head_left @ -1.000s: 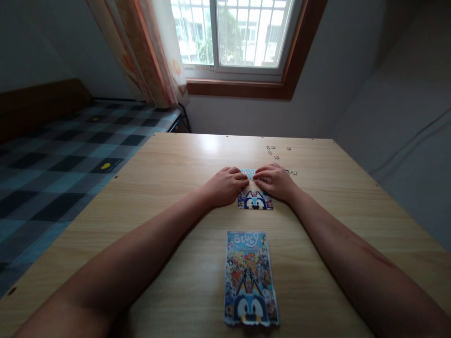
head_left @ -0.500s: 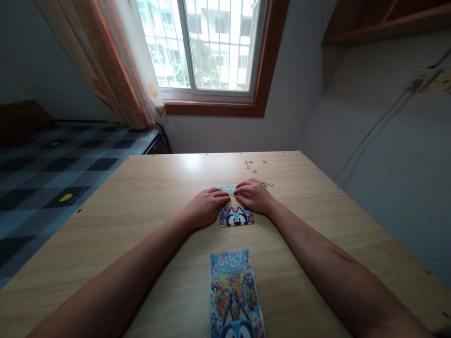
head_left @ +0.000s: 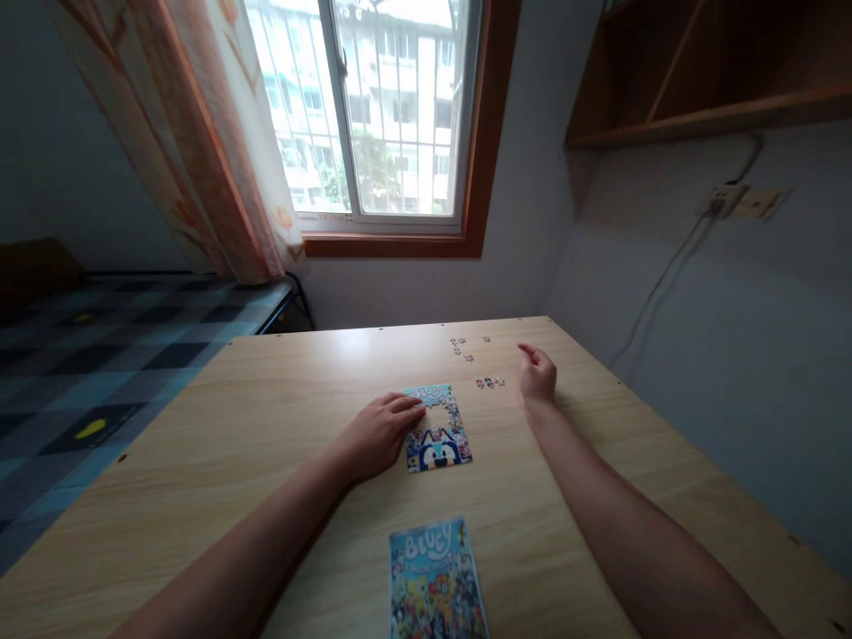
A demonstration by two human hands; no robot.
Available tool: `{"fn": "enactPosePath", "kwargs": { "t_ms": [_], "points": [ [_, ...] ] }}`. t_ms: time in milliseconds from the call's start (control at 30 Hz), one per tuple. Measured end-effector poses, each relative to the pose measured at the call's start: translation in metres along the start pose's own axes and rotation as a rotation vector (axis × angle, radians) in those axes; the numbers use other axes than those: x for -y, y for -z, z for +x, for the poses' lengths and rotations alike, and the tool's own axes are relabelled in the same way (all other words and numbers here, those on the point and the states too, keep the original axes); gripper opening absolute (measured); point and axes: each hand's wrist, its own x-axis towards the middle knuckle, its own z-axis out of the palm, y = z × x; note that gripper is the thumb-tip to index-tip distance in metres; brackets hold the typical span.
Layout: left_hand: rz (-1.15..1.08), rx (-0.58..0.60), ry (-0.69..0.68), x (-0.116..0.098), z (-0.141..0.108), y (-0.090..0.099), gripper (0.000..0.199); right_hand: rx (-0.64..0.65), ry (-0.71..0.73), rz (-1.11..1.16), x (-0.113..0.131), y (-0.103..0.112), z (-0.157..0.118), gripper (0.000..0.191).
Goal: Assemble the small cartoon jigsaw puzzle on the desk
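Note:
A partly assembled Bluey jigsaw puzzle (head_left: 439, 455) lies flat on the table, with bare wood showing through a gap in its middle. My left hand (head_left: 382, 430) rests along its left edge, fingers extended and lying flat on the border. Off to the right, away from the puzzle, is my right hand (head_left: 538, 377). Its index finger points out to the left and the other fingers are partly curled; I see nothing in it. Loose puzzle pieces (head_left: 491, 382) sit between the puzzle and my right hand. Several more pieces (head_left: 457, 342) are scattered farther back.
A Bluey picture box or sheet (head_left: 437, 586) lies at the front of the wooden table (head_left: 299, 382). A bed (head_left: 166, 315) stands on the left, a window (head_left: 399, 133) behind. Wooden shelves (head_left: 706, 124) and a cable (head_left: 656, 288) are on the right wall.
My right hand has left the puzzle and moved right, uncovering the gap in it. My left hand stays at the left edge. The camera view has tilted up slightly.

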Motion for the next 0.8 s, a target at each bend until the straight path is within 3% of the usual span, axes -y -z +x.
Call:
{"fn": "enactPosePath", "kwargs": {
  "t_ms": [100, 200, 433, 633, 800],
  "points": [
    [0.017, -0.022, 0.017, 0.003, -0.002, -0.002, 0.04, -0.001, -0.027, 0.025, -0.016, -0.002, 0.006, 0.039],
    [0.024, -0.019, 0.025, 0.007, -0.003, -0.003, 0.038, 0.105, 0.062, -0.081, -0.018, -0.005, 0.005, 0.035],
    [0.009, -0.008, 0.041, 0.005, 0.0, -0.002, 0.035, 0.246, 0.171, -0.225, 0.001, -0.01, -0.008, 0.023],
    [0.054, -0.028, 0.058, 0.008, -0.004, -0.005, 0.037, 0.438, 0.361, -0.509, 0.02, -0.01, -0.027, 0.019],
    [0.082, -0.069, 0.113, 0.009, -0.005, -0.008, 0.043, 0.525, 0.408, -0.62, 0.032, -0.005, -0.037, 0.017]
  ]
}}
